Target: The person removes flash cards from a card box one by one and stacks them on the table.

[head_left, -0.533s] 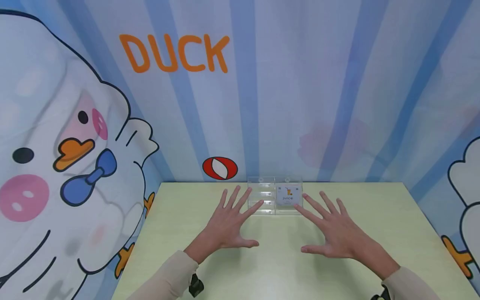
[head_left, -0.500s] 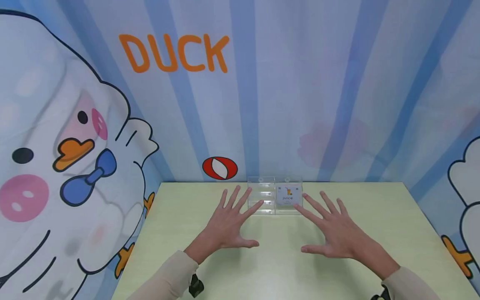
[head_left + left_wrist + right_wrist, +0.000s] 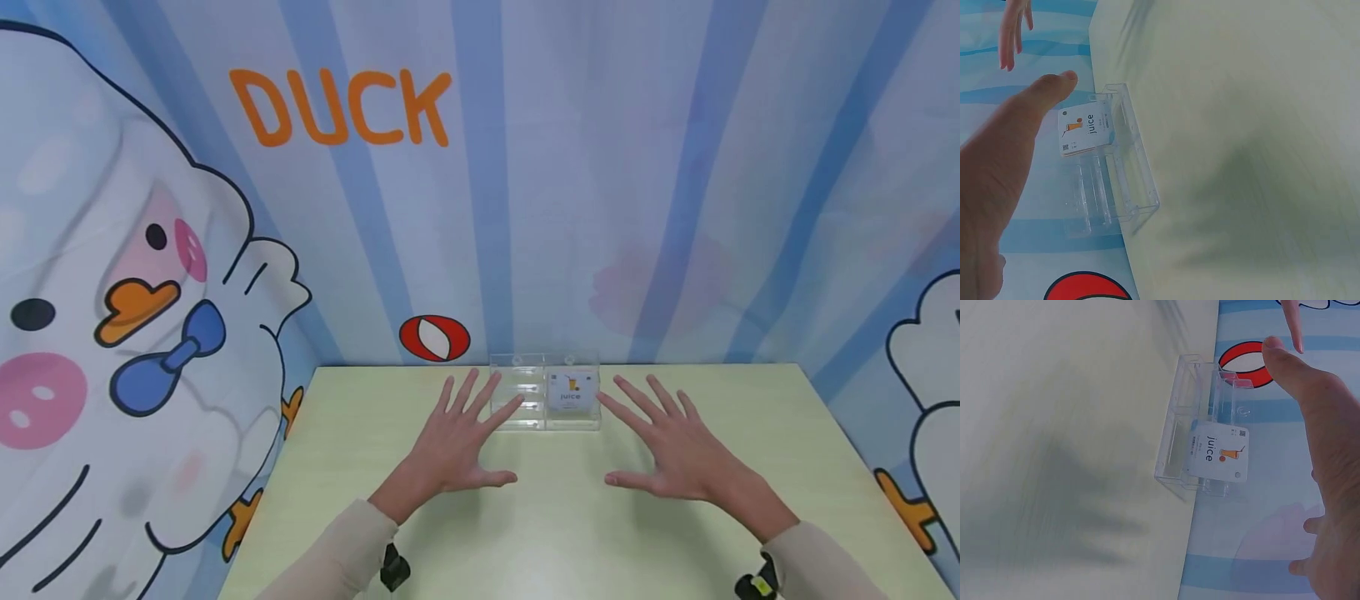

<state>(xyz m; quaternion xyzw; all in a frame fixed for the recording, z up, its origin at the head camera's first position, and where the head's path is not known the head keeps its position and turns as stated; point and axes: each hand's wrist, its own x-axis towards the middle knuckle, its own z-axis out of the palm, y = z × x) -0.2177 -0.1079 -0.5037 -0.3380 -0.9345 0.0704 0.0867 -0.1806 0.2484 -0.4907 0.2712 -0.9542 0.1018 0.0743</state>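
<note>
Both hands hover over the table with fingers spread, and neither holds anything. My left hand [image 3: 457,446] is on the left side, its fingertips overlapping the left edge of a clear plastic holder [image 3: 517,423] in the head view. My right hand [image 3: 682,454] is to the right, its index fingertip near the holder's right side. Inside the holder's right part sits a white card [image 3: 572,390] printed "juice" with a drink picture. In the left wrist view the card [image 3: 1082,128] leans back in the holder; the right wrist view shows the same card [image 3: 1217,452] upright beyond the thumb.
The pale yellow-green table [image 3: 555,533] ends at a blue striped curtain [image 3: 555,208] just behind the holder. A duck drawing [image 3: 142,200] and orange lettering decorate the backdrop. Dark wrist devices show at both sleeves, such as the left one [image 3: 393,568].
My right hand has shifted slightly forward, its index finger now a little farther from the card. My left hand is nearly still, and the head view has turned slightly right.
</note>
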